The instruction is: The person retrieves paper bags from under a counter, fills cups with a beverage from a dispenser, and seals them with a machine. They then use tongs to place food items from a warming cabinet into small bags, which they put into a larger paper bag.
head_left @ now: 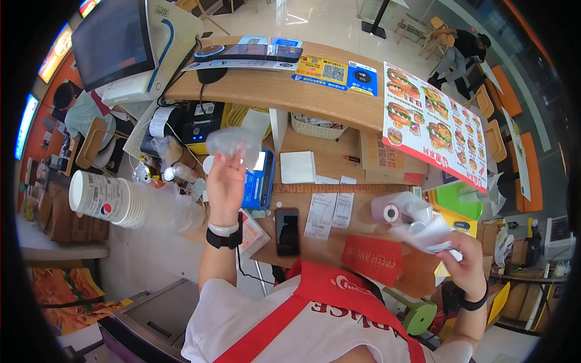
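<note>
My left hand is raised over the counter and grips a clear plastic lid or cup, which is blurred. My right hand is low at the right and holds crumpled white paper or plastic. Just left of that hand lies a roll of receipt paper on the wooden counter. A black phone lies face up between my two arms, with paper receipts beside it.
A stack of paper cups lies on its side at left. A touchscreen till, a receipt printer, a blue card terminal, a white napkin stack and a burger menu surround the counter. People sit at far tables.
</note>
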Motion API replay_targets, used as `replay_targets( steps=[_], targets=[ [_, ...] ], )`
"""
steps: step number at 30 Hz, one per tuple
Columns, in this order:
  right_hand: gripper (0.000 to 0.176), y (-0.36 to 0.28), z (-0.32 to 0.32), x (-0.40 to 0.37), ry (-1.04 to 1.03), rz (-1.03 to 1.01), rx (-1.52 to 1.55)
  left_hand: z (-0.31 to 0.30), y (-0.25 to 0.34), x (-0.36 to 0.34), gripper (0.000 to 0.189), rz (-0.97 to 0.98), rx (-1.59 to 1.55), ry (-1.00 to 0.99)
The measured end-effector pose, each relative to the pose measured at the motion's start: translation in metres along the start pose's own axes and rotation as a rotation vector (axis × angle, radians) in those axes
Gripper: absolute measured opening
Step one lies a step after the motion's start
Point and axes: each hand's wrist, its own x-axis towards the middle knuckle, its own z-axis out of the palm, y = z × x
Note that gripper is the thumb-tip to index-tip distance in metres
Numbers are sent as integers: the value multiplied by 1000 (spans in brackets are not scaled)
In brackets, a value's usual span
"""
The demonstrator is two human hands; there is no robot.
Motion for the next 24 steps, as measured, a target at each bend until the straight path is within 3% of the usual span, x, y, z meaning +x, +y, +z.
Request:
replay_targets(
  steps=[2,4,6,8,9,11,13,15,16,18,19,20,22,23,24],
  targets=[
    [25,-30,14,5,16,-195,-14,21,-2,-24,35,-104,-128,-65],
    [23,-41,17,5,-79,-205,36,43,-12,-45,40,-255,-256,-225],
    [22,-43,18,6,-172,-210,84,54,-26,-60,45,-282,-253,-181],
    [21,-31,25,10,-159,-495,-62,60,-39,-76,50,-405,-377,-387],
    [21,-31,27,15,-149,-486,-66,58,-49,-83,50,-454,-411,-392],
    [19,-32,32,25,31,-592,-59,108,-48,-113,51,-556,-133,-428],
    [19,-25,40,32,16,-613,-2,122,-54,-134,54,-599,-13,-432],
    [17,-14,42,32,-143,-609,117,103,-68,-138,72,-361,474,-646],
    [17,-14,40,25,-140,-607,116,98,-71,-136,72,-364,474,-649],
    [17,-17,33,9,-60,-558,-168,90,-66,-133,75,-733,-127,-759],
    [17,-16,30,6,-59,-556,-169,90,-53,-138,71,-659,137,-650],
    [17,-15,27,4,1,-604,-301,95,-53,-136,71,-662,137,-652],
    [18,-14,24,1,64,-646,-433,107,-54,-125,63,-89,828,-1109],
    [16,-13,24,0,34,-642,-502,124,-48,-126,48,-165,1060,-1126],
    [14,-13,24,-1,6,-639,-571,125,-52,-130,48,-166,1061,-1128]
  ],
)
